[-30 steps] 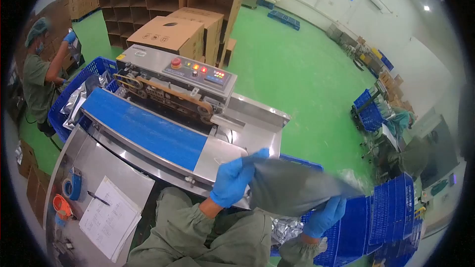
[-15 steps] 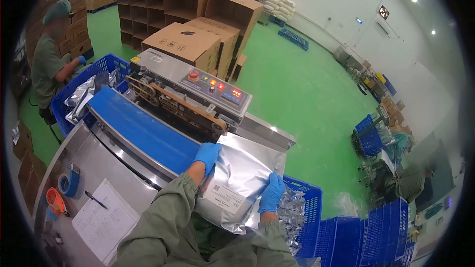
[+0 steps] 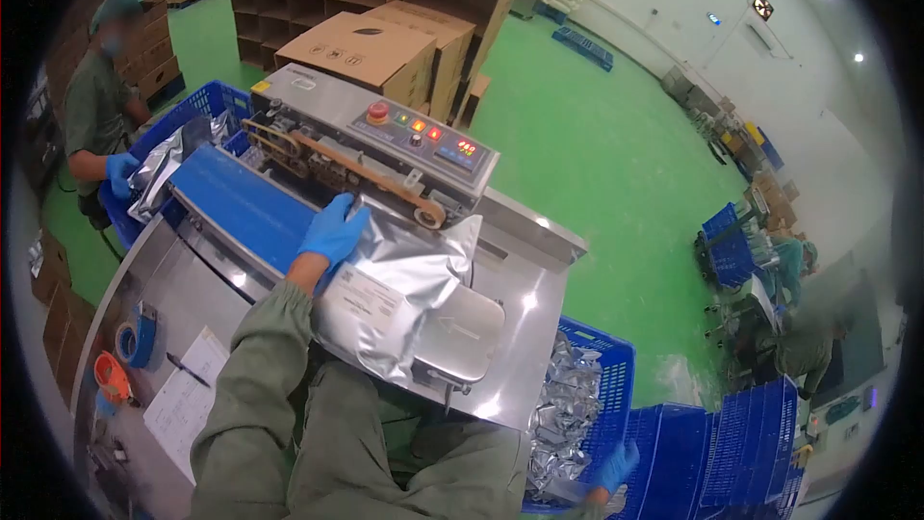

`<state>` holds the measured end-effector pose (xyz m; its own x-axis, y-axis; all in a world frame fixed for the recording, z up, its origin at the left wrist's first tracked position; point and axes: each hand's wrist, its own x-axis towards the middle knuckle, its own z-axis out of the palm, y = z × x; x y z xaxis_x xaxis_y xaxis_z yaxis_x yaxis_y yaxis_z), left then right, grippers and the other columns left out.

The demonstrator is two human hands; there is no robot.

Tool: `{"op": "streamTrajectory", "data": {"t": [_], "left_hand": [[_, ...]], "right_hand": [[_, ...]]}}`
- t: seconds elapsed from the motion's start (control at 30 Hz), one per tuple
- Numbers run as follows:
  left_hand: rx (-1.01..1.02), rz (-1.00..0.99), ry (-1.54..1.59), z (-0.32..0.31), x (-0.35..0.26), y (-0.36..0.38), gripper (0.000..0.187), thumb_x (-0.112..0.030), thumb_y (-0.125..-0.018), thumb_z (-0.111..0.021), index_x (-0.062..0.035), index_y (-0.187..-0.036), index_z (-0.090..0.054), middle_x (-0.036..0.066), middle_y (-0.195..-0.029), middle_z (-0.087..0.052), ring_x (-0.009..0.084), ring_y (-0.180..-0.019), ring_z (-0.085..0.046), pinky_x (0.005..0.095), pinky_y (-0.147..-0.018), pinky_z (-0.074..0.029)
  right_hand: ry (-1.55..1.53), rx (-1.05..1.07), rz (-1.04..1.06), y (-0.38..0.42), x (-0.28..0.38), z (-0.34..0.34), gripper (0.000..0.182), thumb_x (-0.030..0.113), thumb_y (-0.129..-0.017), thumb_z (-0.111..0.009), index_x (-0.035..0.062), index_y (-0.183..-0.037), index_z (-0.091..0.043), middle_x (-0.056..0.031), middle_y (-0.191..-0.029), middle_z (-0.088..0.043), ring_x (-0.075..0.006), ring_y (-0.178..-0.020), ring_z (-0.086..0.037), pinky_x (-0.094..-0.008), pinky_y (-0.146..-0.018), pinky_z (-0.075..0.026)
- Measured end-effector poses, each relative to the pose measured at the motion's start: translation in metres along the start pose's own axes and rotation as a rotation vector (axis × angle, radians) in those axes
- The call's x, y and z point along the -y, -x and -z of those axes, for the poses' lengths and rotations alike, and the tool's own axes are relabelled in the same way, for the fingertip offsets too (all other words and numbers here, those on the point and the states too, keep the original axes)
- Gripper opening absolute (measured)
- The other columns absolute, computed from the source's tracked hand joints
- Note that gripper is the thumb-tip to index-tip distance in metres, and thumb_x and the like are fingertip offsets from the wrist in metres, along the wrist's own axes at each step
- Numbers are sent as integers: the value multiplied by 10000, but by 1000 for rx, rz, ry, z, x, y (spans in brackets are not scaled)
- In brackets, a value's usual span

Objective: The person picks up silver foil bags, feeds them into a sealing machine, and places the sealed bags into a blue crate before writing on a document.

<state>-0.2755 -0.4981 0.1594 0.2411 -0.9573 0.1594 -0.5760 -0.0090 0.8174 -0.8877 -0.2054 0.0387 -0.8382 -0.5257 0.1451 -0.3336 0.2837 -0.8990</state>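
A silver foil pouch (image 3: 390, 279) with a white printed label lies tilted at the infeed end of a band sealing machine (image 3: 375, 135). Its upper edge is by the sealer's brown belt. My left hand (image 3: 337, 229), in a blue glove, grips the pouch at its upper left, beside the blue conveyor belt (image 3: 241, 207). Down at the lower right, my right hand (image 3: 616, 467), also gloved, is off the pouch, with fingers stretched out at the side of a blue basket (image 3: 616, 376). Several silver pouches (image 3: 563, 414) fill that basket.
A notebook (image 3: 188, 395) with a pen, blue tape (image 3: 137, 342) and an orange tape dispenser (image 3: 112, 377) lie on the steel table. A co-worker (image 3: 96, 125) reaches into another blue basket at the far left. Cardboard boxes (image 3: 361, 53) stand behind the sealer; blue crates (image 3: 674, 453) stand right.
My left hand has carried the pouch up and left to the sealer's belt. My right hand has let go of it and dropped to the basket. The co-worker's hand has lowered to the far basket.
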Motion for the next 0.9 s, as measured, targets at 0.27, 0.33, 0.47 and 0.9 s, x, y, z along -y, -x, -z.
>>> {"op": "streamTrajectory", "data": {"t": [0.27,0.33,0.47,0.9], "left_hand": [[-194,-225,-700,67,-39,121,825,-316,-727,-705,-41,-1384,-288,230,-1406,-275,383,-1297,-270,474,-1057,-193],[-350,-216,-690,75,-45,127,796,-244,-718,-703,-38,-1375,-303,233,-1395,-290,400,-1288,-280,471,-1062,-203],[-194,-336,-434,51,-52,141,759,-272,-728,-692,-18,-1350,-339,261,-1373,-309,419,-1253,-327,461,-1031,-280],[204,-483,-9,-11,-66,195,632,-319,-787,-647,0,-1282,-420,282,-1282,-408,421,-1136,-453,439,-971,-373]], "right_hand": [[631,-140,322,65,-29,110,295,133,-858,-525,-27,-1104,-552,-174,-995,-584,-289,-909,-567,-381,-808,-467],[632,-48,403,73,-26,114,294,178,-870,-541,-23,-1081,-583,-188,-953,-603,-321,-878,-578,-391,-773,-476],[585,-1,450,60,-23,105,304,200,-877,-547,-20,-1080,-595,-195,-940,-611,-335,-870,-583,-394,-764,-478],[537,90,463,12,41,102,347,197,-880,-537,-20,-1147,-572,-196,-989,-604,-317,-915,-578,-384,-819,-462]]}}
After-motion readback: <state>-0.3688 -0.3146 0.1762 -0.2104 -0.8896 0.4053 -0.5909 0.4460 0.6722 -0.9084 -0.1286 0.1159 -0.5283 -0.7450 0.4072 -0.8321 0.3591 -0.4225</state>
